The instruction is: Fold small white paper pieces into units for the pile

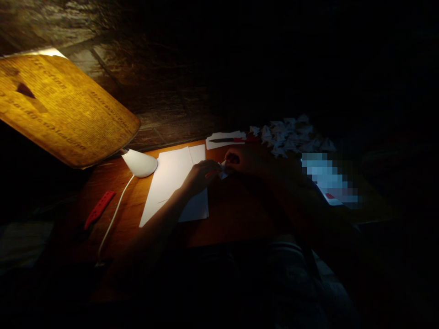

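A small folded piece of white paper (223, 171) is held between my two hands, above the table near its middle. My left hand (202, 173) reaches in over the white sheets and pinches the paper's left side. On the other side, my right hand (240, 161) has its fingers curled against the paper, mostly in shadow. Flat white paper sheets (171, 176) lie partly beneath my left hand and forearm. The folded paper's exact shape is too small and dim to make out.
A lamp with a printed shade (68, 109) and white base (140, 163) stands at left, its white cord (115, 217) trailing forward. Near it lies a red-handled tool (99, 210). Behind my hands are a knife (226, 140) on paper and several folded paper pieces (283, 135). A lit phone (331, 180) lies right.
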Tool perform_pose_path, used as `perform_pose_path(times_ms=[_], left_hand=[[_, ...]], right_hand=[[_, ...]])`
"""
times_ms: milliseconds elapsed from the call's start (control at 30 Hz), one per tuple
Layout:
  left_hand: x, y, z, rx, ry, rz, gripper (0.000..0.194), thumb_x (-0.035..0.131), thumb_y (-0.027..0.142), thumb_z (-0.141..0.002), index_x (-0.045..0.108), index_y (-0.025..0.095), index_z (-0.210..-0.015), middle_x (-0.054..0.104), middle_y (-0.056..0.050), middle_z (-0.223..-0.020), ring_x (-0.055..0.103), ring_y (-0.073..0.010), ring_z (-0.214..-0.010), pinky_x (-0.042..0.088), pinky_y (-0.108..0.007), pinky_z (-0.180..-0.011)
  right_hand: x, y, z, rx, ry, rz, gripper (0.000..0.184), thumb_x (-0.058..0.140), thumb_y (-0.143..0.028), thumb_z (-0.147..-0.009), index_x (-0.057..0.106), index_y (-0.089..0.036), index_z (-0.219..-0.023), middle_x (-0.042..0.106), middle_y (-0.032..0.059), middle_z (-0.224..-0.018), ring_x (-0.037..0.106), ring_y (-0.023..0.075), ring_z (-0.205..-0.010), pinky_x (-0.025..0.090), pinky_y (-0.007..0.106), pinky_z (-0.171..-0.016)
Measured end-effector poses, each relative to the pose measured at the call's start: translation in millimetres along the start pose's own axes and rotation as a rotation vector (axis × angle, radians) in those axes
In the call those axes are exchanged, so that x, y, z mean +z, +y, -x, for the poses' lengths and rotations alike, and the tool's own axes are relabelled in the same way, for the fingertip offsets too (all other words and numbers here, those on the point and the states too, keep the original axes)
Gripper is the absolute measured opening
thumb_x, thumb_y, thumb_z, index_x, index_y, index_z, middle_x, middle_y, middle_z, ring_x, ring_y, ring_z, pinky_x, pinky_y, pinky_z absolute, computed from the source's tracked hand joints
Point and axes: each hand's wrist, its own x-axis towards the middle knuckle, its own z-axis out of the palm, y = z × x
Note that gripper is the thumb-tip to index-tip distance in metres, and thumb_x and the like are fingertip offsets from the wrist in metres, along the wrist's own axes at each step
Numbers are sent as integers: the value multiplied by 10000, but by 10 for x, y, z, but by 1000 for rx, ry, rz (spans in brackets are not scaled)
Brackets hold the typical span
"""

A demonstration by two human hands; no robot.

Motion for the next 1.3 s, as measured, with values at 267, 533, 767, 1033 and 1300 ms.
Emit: perform_pose_path(times_ms=[267, 533, 767, 1033, 1300], left_hand=[[-29, -15, 10, 4, 17, -10, 264, 536, 173, -1041, 797, 203, -1074, 818, -95, -1116, 766, -219, -1068, 617, -410, -964], [12, 7, -6, 0, -38, 14, 195, 602, 200, -1022, 797, 206, -1032, 819, -80, -1069, 774, -206, -1001, 625, -355, -900], [5, 42, -29, 11, -131, -65, 325, 575, 109, -980, 815, 266, -1133, 808, -54, -1112, 765, -195, -984, 611, -342, -880], [12, 74, -48, -21, -137, -36, 264, 575, 163, -996, 796, 233, -1121, 801, -68, -1151, 762, -207, -1046, 616, -360, -934], [-6, 85, -43, -16, -135, 31, 379, 462, 136, -1052, 781, 252, -1219, 815, -52, -1209, 747, -212, -1093, 608, -408, -984]], right_hand=[[-21, -28, -1, 7, -25, 55, 168, 696, -210, -890, 762, -148, -1032, 775, 85, -993, 649, 174, -812, 448, 277, -726], [3, -47, -6, 21, -12, 69, 214, 699, -172, -897, 789, -153, -1090, 804, 105, -1071, 704, 194, -899, 501, 294, -809], [-231, -287, 56, 132, -35, 238, 225, 683, -304, -939, 828, -137, -979, 811, 97, -955, 682, 181, -804, 431, 289, -705], [-321, -458, 107, 159, -248, 339, 166, 728, -260, -881, 845, -185, -973, 830, 67, -997, 707, 184, -835, 411, 292, -698], [-275, -371, 85, 125, -205, 346, 139, 721, -255, -896, 825, -188, -958, 819, 74, -1014, 699, 195, -879, 420, 290, -724]])
